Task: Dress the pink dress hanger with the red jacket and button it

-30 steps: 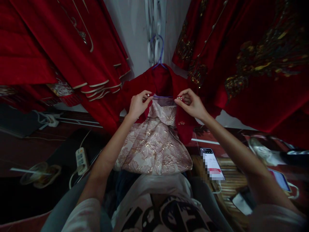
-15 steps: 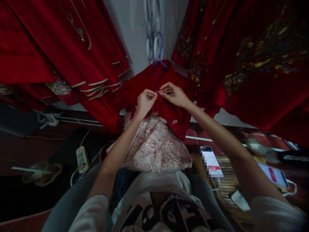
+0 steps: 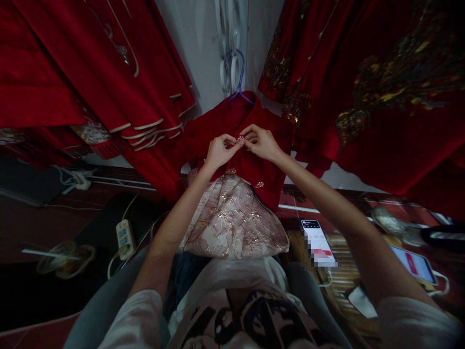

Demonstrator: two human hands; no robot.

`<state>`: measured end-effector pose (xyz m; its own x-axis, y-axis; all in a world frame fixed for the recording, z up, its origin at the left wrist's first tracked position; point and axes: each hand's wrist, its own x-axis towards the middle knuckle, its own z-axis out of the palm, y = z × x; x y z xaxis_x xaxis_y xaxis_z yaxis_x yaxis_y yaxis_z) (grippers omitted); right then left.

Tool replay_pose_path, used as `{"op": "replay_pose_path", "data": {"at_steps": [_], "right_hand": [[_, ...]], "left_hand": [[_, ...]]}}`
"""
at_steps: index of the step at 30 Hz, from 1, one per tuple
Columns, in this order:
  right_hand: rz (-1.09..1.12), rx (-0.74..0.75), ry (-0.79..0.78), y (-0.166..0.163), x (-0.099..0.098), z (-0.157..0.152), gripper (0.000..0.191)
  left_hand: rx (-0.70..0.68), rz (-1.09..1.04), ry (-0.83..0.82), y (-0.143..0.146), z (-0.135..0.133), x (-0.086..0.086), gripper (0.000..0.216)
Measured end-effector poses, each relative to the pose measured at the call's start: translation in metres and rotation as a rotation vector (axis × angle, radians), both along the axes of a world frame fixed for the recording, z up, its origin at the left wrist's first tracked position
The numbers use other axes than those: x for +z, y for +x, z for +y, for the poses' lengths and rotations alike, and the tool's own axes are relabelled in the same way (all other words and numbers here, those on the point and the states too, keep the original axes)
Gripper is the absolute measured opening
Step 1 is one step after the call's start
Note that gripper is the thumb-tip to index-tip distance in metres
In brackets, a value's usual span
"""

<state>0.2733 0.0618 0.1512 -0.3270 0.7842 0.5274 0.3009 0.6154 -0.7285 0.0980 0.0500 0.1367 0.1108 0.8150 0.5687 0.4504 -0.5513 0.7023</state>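
Observation:
A red jacket (image 3: 218,121) hangs in front of me on a purple-blue hanger (image 3: 240,72). At its front opening, my left hand (image 3: 220,151) and my right hand (image 3: 264,144) meet, fingertips nearly touching. Both pinch a small beaded frog button (image 3: 240,139), partly covered by the fingers. Another beaded frog button (image 3: 231,170) shows lower on the front, and a beaded ornament (image 3: 259,184) sits on the lower right side. A pale pink and gold brocade skirt (image 3: 234,218) spreads below the jacket over my lap.
Red garments (image 3: 152,97) hang on the left, sequinned ones (image 3: 392,97) on the right. A phone (image 3: 319,242) and a second phone (image 3: 414,264) lie on a wooden slatted bench (image 3: 345,257). On the left are a power strip (image 3: 125,237) and a plastic cup with a straw (image 3: 61,259).
My left hand has shifted a little to the right, closing the small gap at the frog button. My right hand has hardly moved.

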Motion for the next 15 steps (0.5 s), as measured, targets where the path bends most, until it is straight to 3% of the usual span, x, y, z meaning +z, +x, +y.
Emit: {"op": "replay_pose_path", "data": {"at_steps": [5, 11, 15], "right_hand": [[0.053, 0.041, -0.121, 0.001, -0.002, 0.004, 0.026], [0.031, 0.041, -0.101, 0.0, 0.001, 0.006, 0.026], [-0.009, 0.062, -0.171, 0.004, 0.006, 0.005, 0.03]], "left_hand": [[-0.015, 0.116, 0.032, -0.001, -0.003, 0.006, 0.023], [0.033, 0.225, 0.04, -0.005, -0.002, 0.006, 0.017], [0.008, 0.331, 0.003, -0.007, -0.005, 0.015, 0.018]]}}
